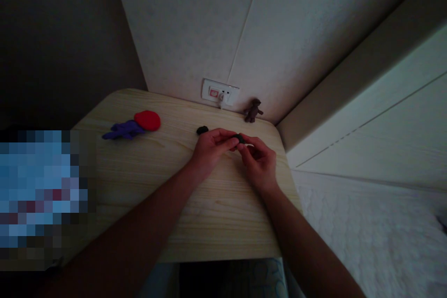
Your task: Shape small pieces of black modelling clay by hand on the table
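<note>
Between the fingertips of both hands is a small dark green lump (239, 138) that looks like modelling clay. My left hand (213, 147) pinches it from the left. From the other side, the thumb and fingers of my right hand (259, 157) close on it too. Just beyond my left hand, a second dark lump (202, 130) lies on the wooden table (146, 214). A small brown figure (253, 111) with a head, arms and legs stands at the table's back right, beyond my right hand.
At the back left lie a flat red clay disc (147, 120) and a purple clay piece (124, 130), touching. A wall socket (220, 92) with a plug sits behind the table. A pixelated blue area (35, 186) covers the left. White quilted bedding (352, 237) spreads at right.
</note>
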The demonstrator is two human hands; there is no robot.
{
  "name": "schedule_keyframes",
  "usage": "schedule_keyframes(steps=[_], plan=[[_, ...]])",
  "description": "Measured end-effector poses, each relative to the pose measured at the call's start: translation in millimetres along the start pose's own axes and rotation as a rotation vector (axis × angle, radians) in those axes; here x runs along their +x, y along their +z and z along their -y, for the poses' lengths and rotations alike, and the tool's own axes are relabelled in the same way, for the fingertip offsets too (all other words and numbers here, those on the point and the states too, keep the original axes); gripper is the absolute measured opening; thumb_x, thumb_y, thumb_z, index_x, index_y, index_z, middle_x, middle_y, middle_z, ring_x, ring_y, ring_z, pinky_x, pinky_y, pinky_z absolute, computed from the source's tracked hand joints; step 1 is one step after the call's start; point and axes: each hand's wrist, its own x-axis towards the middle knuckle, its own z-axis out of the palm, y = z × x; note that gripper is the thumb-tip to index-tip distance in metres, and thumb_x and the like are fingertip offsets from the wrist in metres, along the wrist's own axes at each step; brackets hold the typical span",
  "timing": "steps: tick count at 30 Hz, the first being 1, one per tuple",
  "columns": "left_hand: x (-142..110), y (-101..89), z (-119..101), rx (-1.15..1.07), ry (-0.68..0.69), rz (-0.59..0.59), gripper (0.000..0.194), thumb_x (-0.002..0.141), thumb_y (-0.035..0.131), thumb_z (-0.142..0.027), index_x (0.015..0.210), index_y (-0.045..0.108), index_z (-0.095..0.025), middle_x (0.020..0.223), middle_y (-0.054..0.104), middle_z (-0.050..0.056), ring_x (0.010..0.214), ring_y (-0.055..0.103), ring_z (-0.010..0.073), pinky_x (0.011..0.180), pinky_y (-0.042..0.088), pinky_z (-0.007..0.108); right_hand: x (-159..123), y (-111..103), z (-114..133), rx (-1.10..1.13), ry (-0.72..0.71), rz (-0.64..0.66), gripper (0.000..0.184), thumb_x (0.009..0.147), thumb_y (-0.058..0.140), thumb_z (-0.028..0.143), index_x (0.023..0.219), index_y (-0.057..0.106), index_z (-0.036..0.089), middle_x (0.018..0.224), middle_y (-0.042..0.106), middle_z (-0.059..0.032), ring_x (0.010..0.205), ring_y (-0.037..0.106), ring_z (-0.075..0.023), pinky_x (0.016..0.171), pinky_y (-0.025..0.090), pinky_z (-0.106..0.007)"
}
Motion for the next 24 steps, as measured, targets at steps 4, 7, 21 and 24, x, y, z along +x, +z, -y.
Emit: schedule_keyframes(steps=[4, 7, 21, 24], plan=[[0.7, 1.7, 1.2, 0.013, -0.01, -0.026, 0.031, 0.063, 0.092, -0.029, 0.086, 0.078, -0.014, 0.083, 0.079, 0.006, 0.072, 0.07, 0.0143, 0.072, 0.055, 0.028, -2.2, -0.5, 4.6, -0.229, -0.211, -0.031, 0.031, 0.096, 0.065, 0.026, 0.126, 0.072, 0.023, 0.096, 0.072, -0.0054, 0.061, 0.056, -0.0102, 0.056, 0.049, -0.026], [0.1, 1.7, 0.8, 0.021, -0.021, -0.044, 0.029, 0.063, 0.091, -0.028, 0.085, 0.079, -0.014, 0.081, 0.078, 0.006, 0.071, 0.069, 0.0135, 0.07, 0.054, 0.027, -0.3, -1.9, 10.5, -0.374, -0.331, 0.014, 0.03, 0.097, 0.062, 0.022, 0.125, 0.072, 0.02, 0.093, 0.072, -0.0065, 0.063, 0.059, -0.0115, 0.058, 0.051, -0.027], [0.3, -2.1, 4.7, 0.006, 0.033, -0.001, 0.029, 0.063, 0.092, -0.029, 0.088, 0.081, -0.017, 0.09, 0.08, 0.007, 0.079, 0.072, 0.0164, 0.076, 0.056, 0.03, 2.1, -0.6, 3.3, -0.007, -0.073, -0.027, 0.025, 0.09, 0.072, 0.026, 0.114, 0.077, 0.023, 0.098, 0.072, -0.0059, 0.072, 0.061, -0.0127, 0.061, 0.049, -0.028], [0.1, -2.4, 3.8, 0.002, 0.032, 0.006, 0.027, 0.064, 0.091, -0.028, 0.087, 0.081, -0.017, 0.091, 0.08, 0.007, 0.079, 0.072, 0.0163, 0.076, 0.055, 0.03, 4.4, -0.6, 2.6, 0.085, -0.008, 0.021, 0.023, 0.089, 0.073, 0.028, 0.111, 0.078, 0.024, 0.097, 0.072, -0.0052, 0.066, 0.058, -0.0111, 0.055, 0.046, -0.026]])
